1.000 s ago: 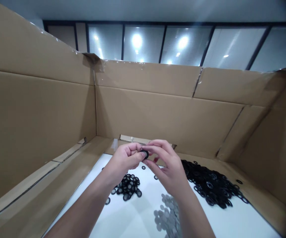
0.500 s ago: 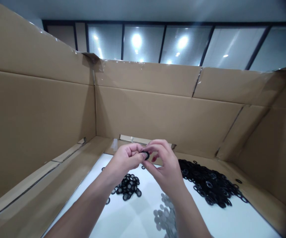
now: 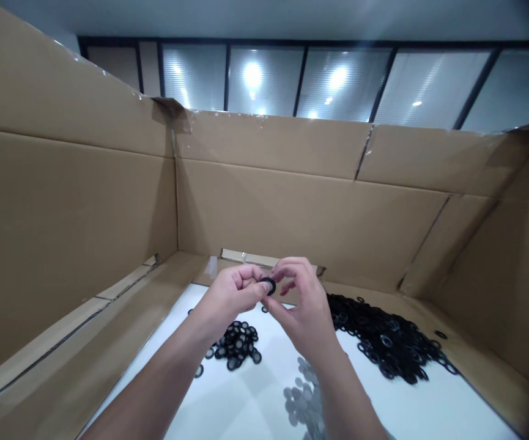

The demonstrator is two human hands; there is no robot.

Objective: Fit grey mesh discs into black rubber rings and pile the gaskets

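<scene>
Both of my hands meet above the white table, inside a tall cardboard surround. My left hand is closed, pinching a small black ring between thumb and fingers. My right hand touches the same ring with thumb and fingertips, its other fingers curled. Below my left hand lies a small heap of black rings with grey centres. A large heap of plain black rings lies to the right. Grey discs are gathered under my right forearm.
Cardboard walls enclose the table at the left, back and right, with flaps lying flat along the left edge. A few loose rings lie scattered around the heaps. Frosted windows with ceiling-light reflections show above the back wall.
My right hand has shifted slightly left and its fingers have lifted a little off the ring. My left hand keeps its pinch on the ring in the same place.
</scene>
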